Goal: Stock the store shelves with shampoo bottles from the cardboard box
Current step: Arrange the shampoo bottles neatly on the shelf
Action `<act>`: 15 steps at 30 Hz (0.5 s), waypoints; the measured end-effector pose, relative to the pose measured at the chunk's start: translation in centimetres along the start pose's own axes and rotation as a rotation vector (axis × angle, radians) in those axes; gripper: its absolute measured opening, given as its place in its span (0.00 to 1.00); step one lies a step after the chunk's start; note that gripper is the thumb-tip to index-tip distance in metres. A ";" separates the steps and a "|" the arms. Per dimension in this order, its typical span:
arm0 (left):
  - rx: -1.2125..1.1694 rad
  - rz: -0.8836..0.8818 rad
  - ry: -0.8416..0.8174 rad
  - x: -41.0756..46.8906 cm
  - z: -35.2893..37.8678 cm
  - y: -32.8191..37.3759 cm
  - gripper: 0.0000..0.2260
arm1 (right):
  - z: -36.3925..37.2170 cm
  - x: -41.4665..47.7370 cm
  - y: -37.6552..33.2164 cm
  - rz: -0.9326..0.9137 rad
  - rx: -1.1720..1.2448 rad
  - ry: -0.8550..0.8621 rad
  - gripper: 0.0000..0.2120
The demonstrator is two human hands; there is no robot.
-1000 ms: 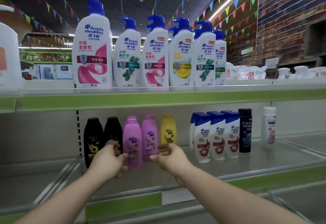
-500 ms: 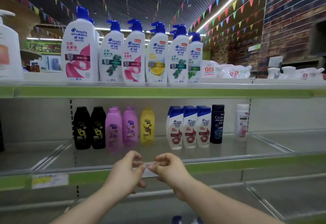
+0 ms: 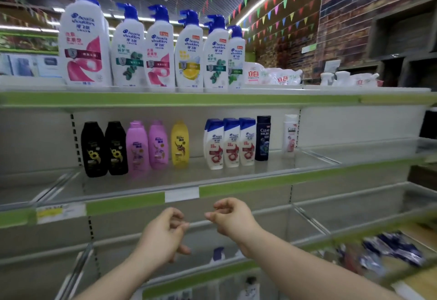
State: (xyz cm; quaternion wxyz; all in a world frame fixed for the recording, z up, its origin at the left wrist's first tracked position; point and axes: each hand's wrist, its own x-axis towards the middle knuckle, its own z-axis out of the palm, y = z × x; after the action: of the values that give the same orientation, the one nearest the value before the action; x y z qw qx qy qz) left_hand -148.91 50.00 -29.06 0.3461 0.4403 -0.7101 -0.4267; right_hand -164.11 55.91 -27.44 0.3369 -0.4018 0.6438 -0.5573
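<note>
Step in hand: between placements. Both hands hang in front of and just below the front edge of the middle shelf, and neither touches it.

- Left hand: fingers loosely curled, holding nothing.
- Right hand: fingers loosely curled, thumb near the fingertips, nothing pinched between them.

Stock on the middle shelf, left to right, all upright:
1. Two black bottles, side by side.
2. Two pink bottles, just beside the black pair.
3. One yellow bottle.
4. Three white bottles with blue caps, in a close row, with a further one partly hidden behind the leftmost.
5. One dark blue bottle, just beside that row.
6. One white bottle, set apart toward the right.

The right part of the middle shelf is bare, as is the stretch left of the black pair. Large pump bottles stand on the level above the middle shelf.

The cardboard box is not in view; it is judged to sit below the middle shelf, outside the picture.

Next move, as a judgement: lower both hands to the box, grip a fresh bottle around its body, lift it clear of the front edge of the middle shelf, and set it upright in a bare section, label forward, without knocking the neighbouring bottles.
</note>
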 end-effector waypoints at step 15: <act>-0.091 -0.092 -0.110 -3.6 2.8 -5.2 0.04 | -1.3 -4.8 4.5 0.150 -0.018 0.072 0.15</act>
State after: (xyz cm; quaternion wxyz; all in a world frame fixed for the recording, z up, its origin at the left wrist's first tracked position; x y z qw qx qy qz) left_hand -148.25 52.83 -35.33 0.3062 0.4320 -0.6871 -0.4975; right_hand -163.76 61.08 -31.71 0.3509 -0.3351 0.6887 -0.5388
